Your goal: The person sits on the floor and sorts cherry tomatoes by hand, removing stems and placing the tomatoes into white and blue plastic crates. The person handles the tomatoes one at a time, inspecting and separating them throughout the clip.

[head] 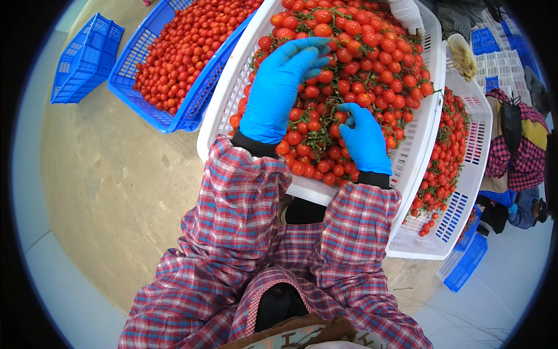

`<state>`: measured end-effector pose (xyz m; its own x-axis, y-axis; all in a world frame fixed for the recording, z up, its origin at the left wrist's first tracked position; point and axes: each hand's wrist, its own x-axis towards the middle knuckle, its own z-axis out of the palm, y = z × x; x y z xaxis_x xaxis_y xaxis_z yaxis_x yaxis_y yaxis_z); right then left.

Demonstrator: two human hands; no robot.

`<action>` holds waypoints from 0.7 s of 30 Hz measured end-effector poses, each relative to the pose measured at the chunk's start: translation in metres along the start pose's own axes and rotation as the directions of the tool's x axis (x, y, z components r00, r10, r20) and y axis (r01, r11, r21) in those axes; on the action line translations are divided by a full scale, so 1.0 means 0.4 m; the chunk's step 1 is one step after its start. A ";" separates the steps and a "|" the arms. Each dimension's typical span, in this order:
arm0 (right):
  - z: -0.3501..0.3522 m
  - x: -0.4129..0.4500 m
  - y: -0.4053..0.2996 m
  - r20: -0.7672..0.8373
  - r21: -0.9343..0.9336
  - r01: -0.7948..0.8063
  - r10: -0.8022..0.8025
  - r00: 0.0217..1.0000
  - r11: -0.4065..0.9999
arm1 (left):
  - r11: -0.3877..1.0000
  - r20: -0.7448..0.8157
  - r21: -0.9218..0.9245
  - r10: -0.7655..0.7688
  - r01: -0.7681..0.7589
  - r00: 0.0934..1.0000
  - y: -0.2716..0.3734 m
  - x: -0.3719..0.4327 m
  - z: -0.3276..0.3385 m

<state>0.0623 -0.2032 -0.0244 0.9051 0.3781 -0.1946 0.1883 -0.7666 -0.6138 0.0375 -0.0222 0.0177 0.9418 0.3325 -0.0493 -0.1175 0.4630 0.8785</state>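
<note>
In front of me a white plastic crate is heaped with red cherry tomatoes, many still on green stems. My left hand, in a blue glove, hovers over the heap's left side, its fingers stretched out to the right and slightly bent. Nothing shows in it, though its underside is hidden. My right hand, also blue-gloved, is low over the middle of the heap. Its index finger and thumb are bent around a tomato beside a clump of green stems; whether they grip it cannot be made out.
A blue crate of loose tomatoes stands to the left, with stacked blue crates beyond. Another white crate with tomatoes adjoins on the right. Across the heap are another person's gloved hands. More people sit at far right.
</note>
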 end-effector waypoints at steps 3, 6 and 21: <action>0.008 0.008 0.000 0.024 -0.130 -0.038 0.041 0.999 0.991 | 0.996 0.036 0.088 -0.022 0.019 0.999 -0.003 -0.001 0.000; 0.004 0.010 -0.007 -0.008 -0.146 -0.033 0.032 0.999 0.989 | 0.993 0.045 0.117 -0.019 0.013 0.999 -0.008 -0.001 -0.001; -0.088 -0.020 -0.048 0.056 0.977 -0.033 -0.099 0.993 0.212 | 0.911 0.264 0.411 -0.131 0.011 0.956 -0.040 -0.023 0.067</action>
<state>0.0650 -0.2097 0.0160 0.8592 0.4808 -0.1748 -0.3627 0.3315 -0.8709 0.0391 -0.0548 0.0169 0.9985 0.0399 -0.0367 0.0331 0.0876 0.9956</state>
